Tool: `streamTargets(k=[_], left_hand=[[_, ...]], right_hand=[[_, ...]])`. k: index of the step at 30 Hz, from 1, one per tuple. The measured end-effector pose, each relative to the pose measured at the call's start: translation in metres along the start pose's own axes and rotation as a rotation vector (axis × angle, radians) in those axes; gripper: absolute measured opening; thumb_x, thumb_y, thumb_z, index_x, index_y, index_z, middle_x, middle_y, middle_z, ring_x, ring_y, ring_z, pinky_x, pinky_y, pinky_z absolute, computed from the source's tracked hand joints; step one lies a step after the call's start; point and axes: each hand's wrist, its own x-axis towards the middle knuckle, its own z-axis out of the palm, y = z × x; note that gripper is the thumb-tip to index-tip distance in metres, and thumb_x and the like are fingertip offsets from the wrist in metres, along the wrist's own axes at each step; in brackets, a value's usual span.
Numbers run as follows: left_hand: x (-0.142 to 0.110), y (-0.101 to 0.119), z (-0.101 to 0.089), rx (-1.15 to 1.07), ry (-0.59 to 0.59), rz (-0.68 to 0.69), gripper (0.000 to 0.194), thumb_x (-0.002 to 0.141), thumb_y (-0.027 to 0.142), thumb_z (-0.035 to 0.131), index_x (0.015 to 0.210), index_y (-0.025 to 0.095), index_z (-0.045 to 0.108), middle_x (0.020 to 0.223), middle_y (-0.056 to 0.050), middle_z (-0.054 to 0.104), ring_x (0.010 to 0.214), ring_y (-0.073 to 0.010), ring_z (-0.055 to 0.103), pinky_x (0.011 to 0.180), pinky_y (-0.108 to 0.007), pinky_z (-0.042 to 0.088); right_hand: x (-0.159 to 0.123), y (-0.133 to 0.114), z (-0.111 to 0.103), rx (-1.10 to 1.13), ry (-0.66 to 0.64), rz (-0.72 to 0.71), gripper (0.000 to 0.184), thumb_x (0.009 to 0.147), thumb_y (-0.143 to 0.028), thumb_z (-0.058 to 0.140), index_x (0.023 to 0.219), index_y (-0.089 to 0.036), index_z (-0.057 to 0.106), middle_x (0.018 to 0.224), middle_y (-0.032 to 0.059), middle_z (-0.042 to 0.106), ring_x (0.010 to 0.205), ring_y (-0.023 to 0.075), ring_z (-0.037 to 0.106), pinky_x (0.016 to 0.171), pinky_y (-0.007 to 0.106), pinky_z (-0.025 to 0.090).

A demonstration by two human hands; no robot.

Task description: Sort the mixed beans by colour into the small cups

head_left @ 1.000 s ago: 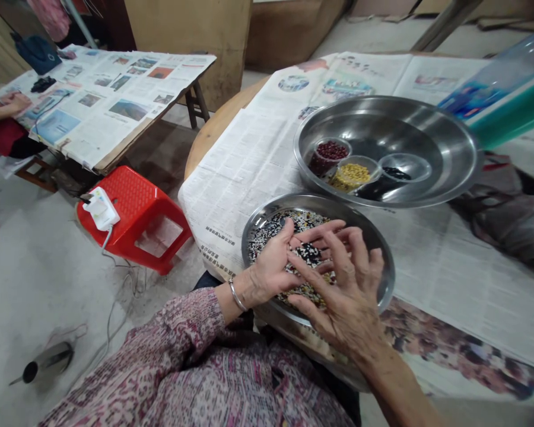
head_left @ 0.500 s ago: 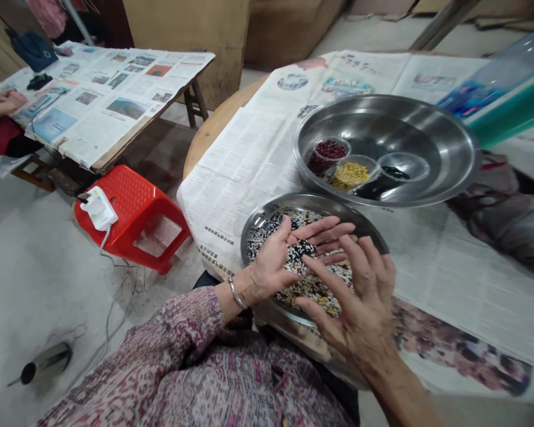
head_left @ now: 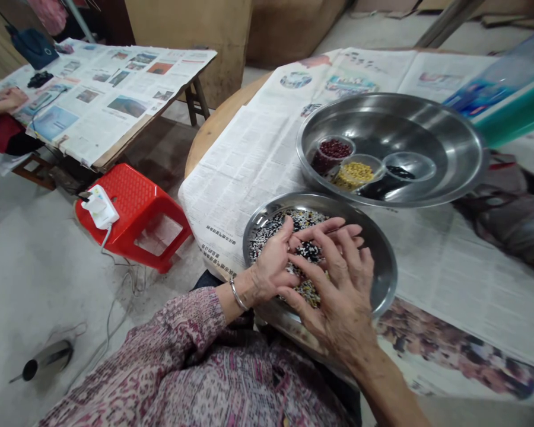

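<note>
A shallow steel plate [head_left: 385, 255] rests at my lap, holding mixed black, white and yellowish beans [head_left: 289, 225]. Both hands sit over it. My left hand [head_left: 271, 258], with a metal bangle [head_left: 237, 295] at the wrist, lies palm up with fingers spread among the beans. My right hand [head_left: 338, 290] curves down over the left, its fingers touching the left fingers and reaching the beans. Whether either hand holds beans is hard to tell. Beyond stands a large steel basin [head_left: 454, 148] with small cups of red beans [head_left: 333, 151], yellow beans [head_left: 353, 175] and black beans [head_left: 400, 172].
Newspaper [head_left: 244, 160] covers a round wooden table. A plastic container [head_left: 507, 95] intrudes at upper right. To the left are a red stool [head_left: 133, 207] with a white plug adapter [head_left: 100, 206], and a newspaper-covered table [head_left: 115, 101] with a co-worker's hand [head_left: 11, 98].
My right hand has moved left and down, closing over my left hand, and now covers more of the beans. The whole view has shifted slightly.
</note>
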Motion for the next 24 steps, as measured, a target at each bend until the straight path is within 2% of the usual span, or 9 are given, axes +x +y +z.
streamTargets(k=[3,5,9,12,15,18,24], left_hand=[[0.000,0.002,-0.002,-0.013,0.000,-0.012,0.067,0.104,0.053,0.019,0.133,0.010,0.061,0.144,-0.015,0.055,0.132,-0.0239,0.054,0.113,-0.033,0.038],[0.002,0.003,-0.003,-0.017,0.022,-0.029,0.068,0.104,0.054,0.018,0.136,0.010,0.059,0.145,-0.014,0.054,0.133,-0.0236,0.053,0.111,-0.033,0.039],[0.005,0.004,-0.002,-0.036,0.055,-0.020,0.072,0.103,0.054,0.013,0.142,0.008,0.052,0.145,-0.017,0.054,0.133,-0.0252,0.053,0.112,-0.035,0.038],[0.006,0.003,0.001,-0.057,0.075,-0.004,0.074,0.103,0.054,0.012,0.143,0.006,0.050,0.145,-0.018,0.054,0.133,-0.0263,0.054,0.114,-0.037,0.036],[0.006,0.002,0.003,-0.078,0.081,0.006,0.072,0.103,0.055,0.014,0.142,0.007,0.052,0.143,-0.017,0.055,0.131,-0.0256,0.055,0.115,-0.038,0.036],[0.005,0.001,0.003,-0.108,0.109,0.043,0.069,0.103,0.055,0.019,0.138,0.007,0.056,0.141,-0.016,0.057,0.129,-0.0254,0.057,0.113,-0.038,0.039],[0.006,-0.006,-0.002,-0.220,0.142,0.071,0.060,0.104,0.048,0.027,0.124,0.007,0.066,0.122,-0.015,0.069,0.115,-0.0239,0.066,0.106,-0.037,0.047]], right_hand=[[-0.005,-0.002,-0.002,0.015,0.014,0.009,0.036,0.086,-0.039,0.067,0.118,-0.023,0.063,0.161,0.0082,0.034,0.149,0.0360,0.026,0.120,0.062,0.019],[-0.012,-0.001,-0.004,0.016,0.028,0.011,0.036,0.085,-0.037,0.069,0.117,-0.023,0.064,0.161,0.0079,0.033,0.149,0.0363,0.027,0.119,0.062,0.020],[-0.024,0.004,-0.010,0.017,0.054,0.025,0.040,0.083,-0.032,0.072,0.122,-0.027,0.064,0.161,0.0052,0.034,0.147,0.0342,0.031,0.120,0.061,0.020],[-0.026,0.004,-0.013,0.017,0.075,0.036,0.052,0.083,-0.032,0.072,0.133,-0.032,0.059,0.162,0.0024,0.031,0.147,0.0325,0.031,0.120,0.059,0.020],[-0.024,-0.005,-0.009,0.002,0.065,0.005,0.067,0.084,-0.038,0.070,0.146,-0.038,0.045,0.164,0.0017,0.028,0.148,0.0329,0.030,0.120,0.060,0.019],[-0.026,-0.017,0.001,-0.044,0.062,-0.008,0.070,0.089,-0.046,0.063,0.152,-0.037,0.035,0.163,0.0040,0.029,0.149,0.0320,0.028,0.120,0.062,0.017],[-0.043,-0.018,0.005,-0.218,0.071,0.113,0.066,0.092,-0.044,0.059,0.152,-0.036,0.035,0.164,0.0052,0.027,0.150,0.0328,0.024,0.120,0.063,0.013]])
